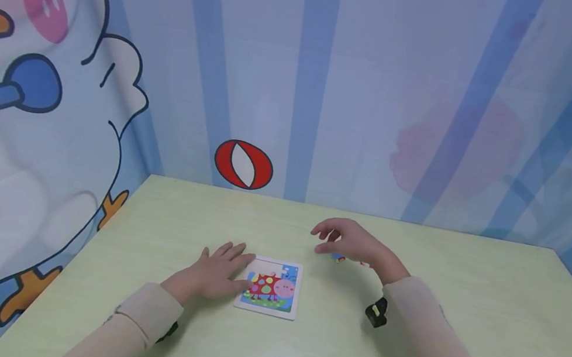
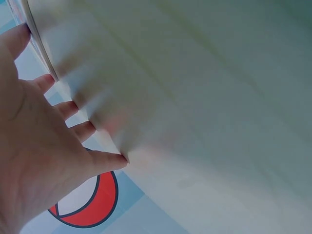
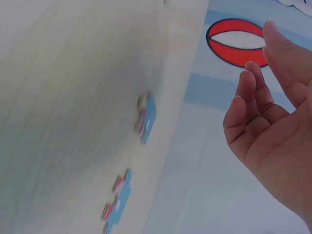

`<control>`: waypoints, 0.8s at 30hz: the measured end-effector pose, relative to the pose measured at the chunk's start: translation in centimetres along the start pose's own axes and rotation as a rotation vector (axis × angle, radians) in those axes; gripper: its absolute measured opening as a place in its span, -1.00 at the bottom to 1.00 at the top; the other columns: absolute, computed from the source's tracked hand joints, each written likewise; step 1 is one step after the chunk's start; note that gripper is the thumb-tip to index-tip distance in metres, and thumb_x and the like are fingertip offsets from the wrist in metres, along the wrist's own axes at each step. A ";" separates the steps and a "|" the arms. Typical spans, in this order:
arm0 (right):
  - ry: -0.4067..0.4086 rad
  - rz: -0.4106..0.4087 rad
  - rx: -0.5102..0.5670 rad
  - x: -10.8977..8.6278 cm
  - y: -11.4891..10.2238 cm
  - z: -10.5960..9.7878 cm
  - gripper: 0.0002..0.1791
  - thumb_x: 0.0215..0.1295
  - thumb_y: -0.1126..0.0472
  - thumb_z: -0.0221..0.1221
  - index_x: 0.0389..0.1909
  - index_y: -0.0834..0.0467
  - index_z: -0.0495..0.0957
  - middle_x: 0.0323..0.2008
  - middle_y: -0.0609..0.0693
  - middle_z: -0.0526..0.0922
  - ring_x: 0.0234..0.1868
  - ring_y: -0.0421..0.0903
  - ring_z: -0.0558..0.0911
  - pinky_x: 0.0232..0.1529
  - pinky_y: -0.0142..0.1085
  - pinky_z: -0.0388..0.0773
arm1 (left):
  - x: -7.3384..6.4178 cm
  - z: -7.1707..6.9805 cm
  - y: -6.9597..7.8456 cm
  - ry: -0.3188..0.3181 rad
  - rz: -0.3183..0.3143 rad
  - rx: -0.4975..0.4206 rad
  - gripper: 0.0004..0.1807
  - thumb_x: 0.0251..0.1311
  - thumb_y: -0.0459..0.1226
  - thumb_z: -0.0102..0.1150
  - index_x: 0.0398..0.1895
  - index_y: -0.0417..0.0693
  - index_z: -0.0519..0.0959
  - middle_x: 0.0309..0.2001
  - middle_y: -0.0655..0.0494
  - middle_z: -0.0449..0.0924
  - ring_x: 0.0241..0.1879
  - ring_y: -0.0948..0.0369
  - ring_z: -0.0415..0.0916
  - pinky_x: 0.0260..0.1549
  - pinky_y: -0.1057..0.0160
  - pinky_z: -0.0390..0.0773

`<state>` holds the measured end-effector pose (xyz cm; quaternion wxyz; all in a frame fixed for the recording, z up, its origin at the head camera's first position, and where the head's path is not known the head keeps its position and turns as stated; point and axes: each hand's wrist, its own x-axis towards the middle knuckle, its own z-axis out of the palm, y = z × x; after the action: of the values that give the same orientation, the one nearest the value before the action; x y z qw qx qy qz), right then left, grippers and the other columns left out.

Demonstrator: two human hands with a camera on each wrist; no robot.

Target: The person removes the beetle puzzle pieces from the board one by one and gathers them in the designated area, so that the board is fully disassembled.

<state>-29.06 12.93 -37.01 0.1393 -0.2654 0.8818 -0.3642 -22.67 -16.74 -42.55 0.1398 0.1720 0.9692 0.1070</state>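
Observation:
A small square jigsaw puzzle in a white frame lies on the table, showing a red spotted ladybird-like animal with a pink face. A pale unfilled patch shows in its upper part. My left hand lies with spread fingers at the board's left side, its thumb and a fingertip on the edge; in the left wrist view only the board's thin edge shows. My right hand hovers above the table, fingers loosely bent, nothing between them. Two loose puzzle pieces, one upper and one lower, lie below it, partly hidden in the head view.
The pale wooden table ends at a striped blue curtain with a red ball print. A large duck print covers the left side. A black wrist device hangs under the right sleeve.

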 end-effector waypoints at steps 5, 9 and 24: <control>-0.044 -0.022 0.001 0.8 -0.8 1.2 -0.61 0.19 0.24 0.31 0.05 0.25 0.56 -0.01 0.18 0.59 -0.09 -0.02 0.54 -0.16 -0.21 0.55 | 0.0 0.0 0.0 -0.004 -0.002 0.000 -0.23 0.28 0.15 0.01 0.48 0.07 0.16 0.52 -0.05 -0.05 0.50 -0.13 -0.21 0.28 -0.43 -0.16; -0.074 -0.018 -0.004 1.3 -1.1 2.3 -0.62 0.16 0.25 0.34 0.01 0.23 0.58 -0.06 0.13 0.61 -0.11 -0.05 0.53 -0.14 -0.27 0.52 | 0.0 0.0 0.0 -0.006 -0.001 0.001 -0.23 0.28 0.15 0.01 0.49 0.07 0.15 0.52 -0.06 -0.05 0.50 -0.14 -0.21 0.28 -0.43 -0.16; -0.154 0.085 -0.023 2.6 -0.8 5.8 -0.75 0.08 0.23 0.40 -0.19 0.01 0.67 -0.22 -0.07 0.53 -0.19 -0.10 0.47 -0.20 -0.30 0.50 | 0.0 -0.2 0.2 -0.001 -0.002 0.005 -0.24 0.28 0.15 0.01 0.47 0.07 0.18 0.52 -0.06 -0.02 0.49 -0.13 -0.17 0.27 -0.44 -0.12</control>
<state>-28.37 7.68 -40.57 0.2189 -0.2566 0.8831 -0.3262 -22.63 -16.57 -42.30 0.1397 0.1713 0.9697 0.1042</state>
